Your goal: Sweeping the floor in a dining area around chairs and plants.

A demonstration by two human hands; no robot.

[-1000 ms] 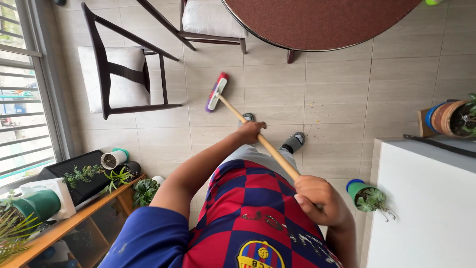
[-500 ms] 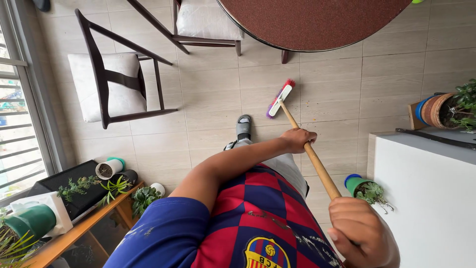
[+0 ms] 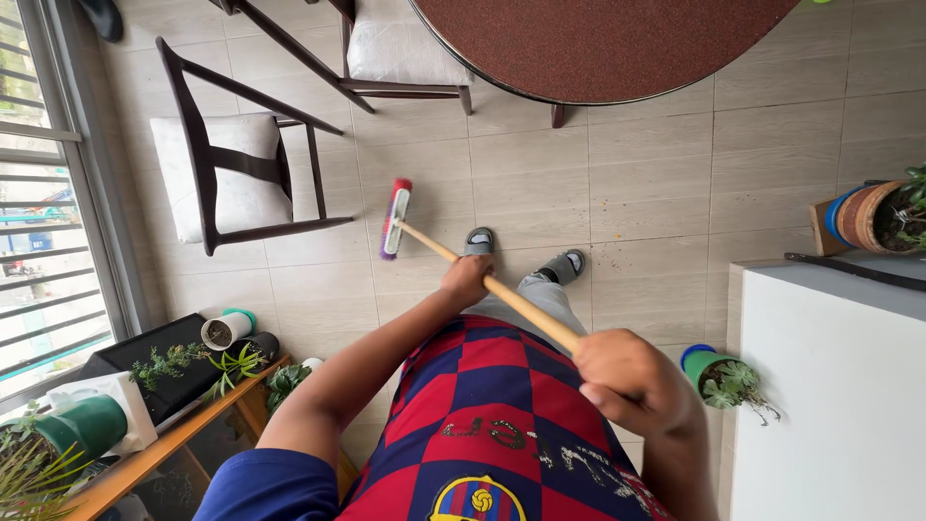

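**Broom held in both hands over a tiled floor**

The left hand (image 3: 467, 278) grips the wooden handle partway down; the right hand (image 3: 632, 379) closes around its upper end. The broom (image 3: 482, 283) slants down to its red-and-purple brush head (image 3: 394, 217), which rests on the beige tiles just beside a dark wooden chair (image 3: 231, 169) with a white cushion. A round brown table (image 3: 617, 48) lies beyond. A green potted succulent (image 3: 723, 378) stands near the white counter (image 3: 830, 396).

open: tiled floor (image 3: 627, 183) ahead | blocked: chair (image 3: 231, 174) left, round table (image 3: 608, 43) beyond, white counter (image 3: 830, 386) right
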